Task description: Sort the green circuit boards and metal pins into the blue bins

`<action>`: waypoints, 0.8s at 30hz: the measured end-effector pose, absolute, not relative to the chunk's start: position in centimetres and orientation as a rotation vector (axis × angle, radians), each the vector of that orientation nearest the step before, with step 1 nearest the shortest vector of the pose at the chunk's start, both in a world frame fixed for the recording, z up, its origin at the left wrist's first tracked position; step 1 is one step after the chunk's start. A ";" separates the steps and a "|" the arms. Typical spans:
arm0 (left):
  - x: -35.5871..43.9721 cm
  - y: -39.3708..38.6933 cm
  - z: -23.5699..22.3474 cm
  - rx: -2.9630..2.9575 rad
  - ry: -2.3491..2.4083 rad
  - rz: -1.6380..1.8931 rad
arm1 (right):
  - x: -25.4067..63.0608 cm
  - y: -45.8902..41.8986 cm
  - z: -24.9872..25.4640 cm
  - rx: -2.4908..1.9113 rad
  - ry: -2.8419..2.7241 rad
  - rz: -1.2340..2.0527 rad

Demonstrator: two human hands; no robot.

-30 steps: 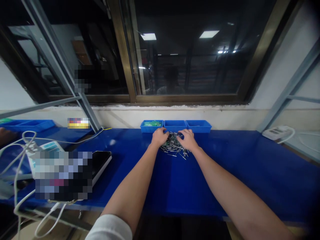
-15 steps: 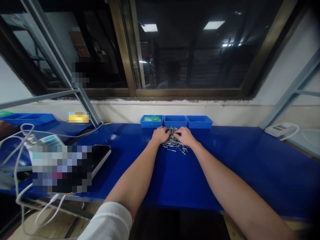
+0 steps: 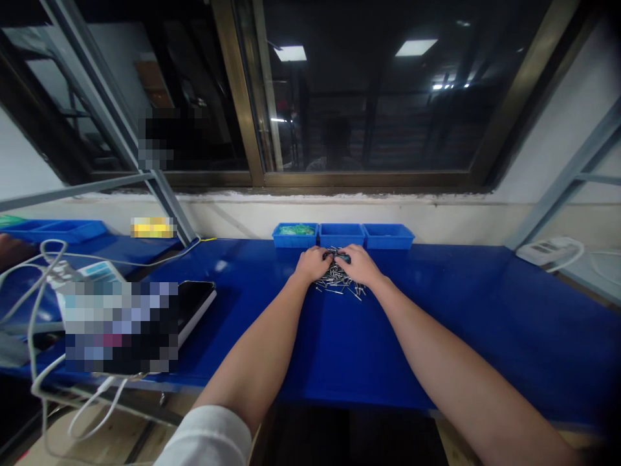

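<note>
A heap of slim silvery metal pins (image 3: 336,278) lies on the blue table, too small for me to tell their exact kind. My left hand (image 3: 312,264) is at the heap's left side, with its fingers curled inward. From the right, my right hand (image 3: 359,264) reaches in with its thumb and fingers bent together. The two hands almost meet over the far part of the heap. Something small and dark shows at the fingertips of both, but I cannot make it out. Loose pins lie on the near side of the heap.
Behind the heap stand three blue bins: a left bin (image 3: 294,241) with green material, a middle bin (image 3: 341,241) and a right bin (image 3: 388,242). A phone (image 3: 198,299), white cables and a power strip (image 3: 550,250) lie around. Another person's hand (image 3: 13,251) shows at far left.
My hands have drawn closer together over the heap, with the fingers more closed. The camera view has tilted down slightly since the first frame.
</note>
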State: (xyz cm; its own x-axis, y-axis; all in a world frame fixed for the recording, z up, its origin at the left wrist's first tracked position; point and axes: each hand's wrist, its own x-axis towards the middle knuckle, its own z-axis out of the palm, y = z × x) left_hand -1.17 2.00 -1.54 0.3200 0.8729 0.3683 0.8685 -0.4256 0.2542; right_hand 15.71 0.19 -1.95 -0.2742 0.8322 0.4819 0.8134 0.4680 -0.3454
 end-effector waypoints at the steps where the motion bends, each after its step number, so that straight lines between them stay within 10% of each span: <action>1: -1.2 2.0 -1.5 2.557 1.644 0.733 | 15.6 0.2 -2.0 -1.374 -2.108 0.039; 24: -1.2 1.7 -1.6 2.545 1.426 0.910 | 15.5 -0.2 -1.3 -1.252 -1.979 0.277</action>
